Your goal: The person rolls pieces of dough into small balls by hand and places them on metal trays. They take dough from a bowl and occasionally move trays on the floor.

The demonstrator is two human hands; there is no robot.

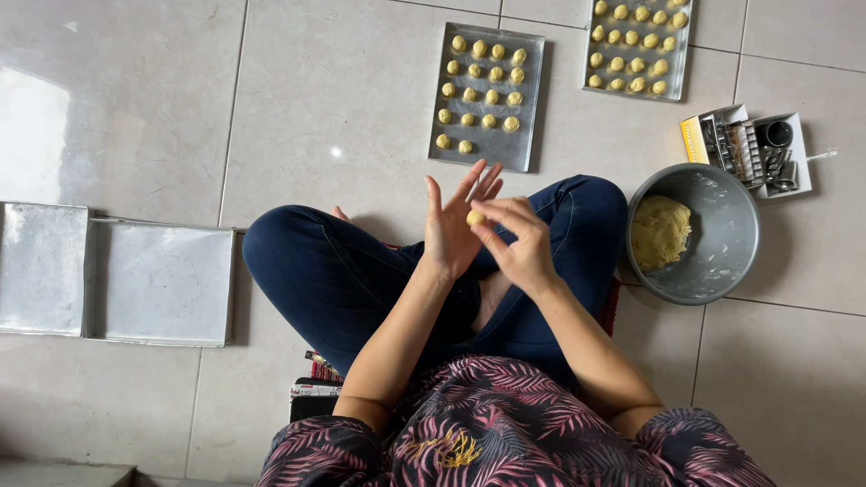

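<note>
The right hand [521,245] pinches one dough ball [475,217] against the open, flat left hand [454,225], above the lap. On the floor lie four trays: two bare, near one [526,99] with eighteen balls. One bowl [722,261] holds dough.

Far right, an open white cardboard box [756,149] with a yellow side flap sits on the floor; near centre-left, a flat printed packet [314,390] peeks out.

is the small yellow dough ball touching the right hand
Touching: the head view shows the small yellow dough ball pinched at the right hand's fingertips.
</note>
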